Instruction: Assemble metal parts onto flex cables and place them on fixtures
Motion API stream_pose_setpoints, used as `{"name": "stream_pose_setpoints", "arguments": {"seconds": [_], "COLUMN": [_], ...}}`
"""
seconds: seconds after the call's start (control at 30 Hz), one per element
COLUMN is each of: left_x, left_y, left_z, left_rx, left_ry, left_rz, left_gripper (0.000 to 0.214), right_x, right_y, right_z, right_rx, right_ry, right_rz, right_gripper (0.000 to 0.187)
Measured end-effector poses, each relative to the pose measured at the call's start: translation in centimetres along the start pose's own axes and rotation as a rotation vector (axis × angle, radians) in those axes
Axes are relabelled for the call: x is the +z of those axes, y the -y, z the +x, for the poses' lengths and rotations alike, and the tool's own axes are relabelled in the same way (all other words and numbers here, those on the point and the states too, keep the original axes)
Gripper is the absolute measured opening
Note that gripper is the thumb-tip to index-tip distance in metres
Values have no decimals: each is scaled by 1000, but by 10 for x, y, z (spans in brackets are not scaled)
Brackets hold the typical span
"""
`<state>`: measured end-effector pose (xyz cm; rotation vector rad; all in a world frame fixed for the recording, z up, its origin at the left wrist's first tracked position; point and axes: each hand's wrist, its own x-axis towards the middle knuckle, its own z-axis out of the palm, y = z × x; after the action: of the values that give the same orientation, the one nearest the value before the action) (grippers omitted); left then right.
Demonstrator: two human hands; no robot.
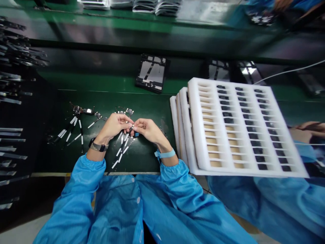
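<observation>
Closely, left fingers point(125, 118) and right fingers point(140, 122) pinch electronics point(131, 128)

On the counter point(144, 161) before you, one bundle of strips point(124, 147) lies at mid-frame beneath your left hand point(115, 125) and right hand point(149, 130); another bundle point(73, 125) lies to its left. Right of your hands sits a stack of trays point(248, 171), small parts point(252, 130) in the top one's slots. Behind your hands, upper centre, lies a panel point(152, 73); packets point(144, 5) line the top edge.
</observation>
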<state>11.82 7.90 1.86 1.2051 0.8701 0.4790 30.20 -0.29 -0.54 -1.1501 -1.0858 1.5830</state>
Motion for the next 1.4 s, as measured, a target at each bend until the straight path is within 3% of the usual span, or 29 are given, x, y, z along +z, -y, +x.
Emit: {"name": "stream_pose_setpoints", "arguments": {"seconds": [0.07, 0.13, 0.23, 0.3, 0.43, 0.63, 0.83, 0.93, 1.03, 1.23, 1.4], "left_x": [1, 0, -8, -16, -30, -35, -32, -31, -26, -16, -13], "left_y": [-3, -9, -22, -31, -41, -38, -33, -29, -24, -13, -8], "left_z": [-1, -3, -12, -18, -26, -23, -19, -16, -13, -5, -1], "left_rx": [0, 10, 86, 149, 196, 230, 271, 277, 262, 203, 167], "left_ry": [-4, -10, -66, -122, -180, -233, -243, -249, -268, -292, -323], "left_rz": [-12, -34, -126, -222, -356, -437, -457, -445, -437, -475, -487], "left_gripper": [27, 27, 25, 22, 19, 22, 26, 33, 32, 26, 29], "right_x": [-2, -11, -31, -41, -41, -36, -45, -43, -33, 3, 24], "right_y": [6, 14, 20, 16, -3, -17, -21, -13, 1, 18, 27], "right_z": [-3, -11, -32, -46, -67, -75, -54, -54, -58, -47, -32], "right_rx": [-16, -92, -207, -187, -82, -16, 112, 32, -71, -98, -103], "right_ry": [-28, -155, -545, -736, -792, -944, -872, -897, -898, -551, -353], "right_rz": [-49, -142, -347, -524, -842, -961, -1054, -982, -767, -283, -207], "right_gripper": [35, 29, 22, 15, 16, 18, 14, 15, 15, 21, 22]}}
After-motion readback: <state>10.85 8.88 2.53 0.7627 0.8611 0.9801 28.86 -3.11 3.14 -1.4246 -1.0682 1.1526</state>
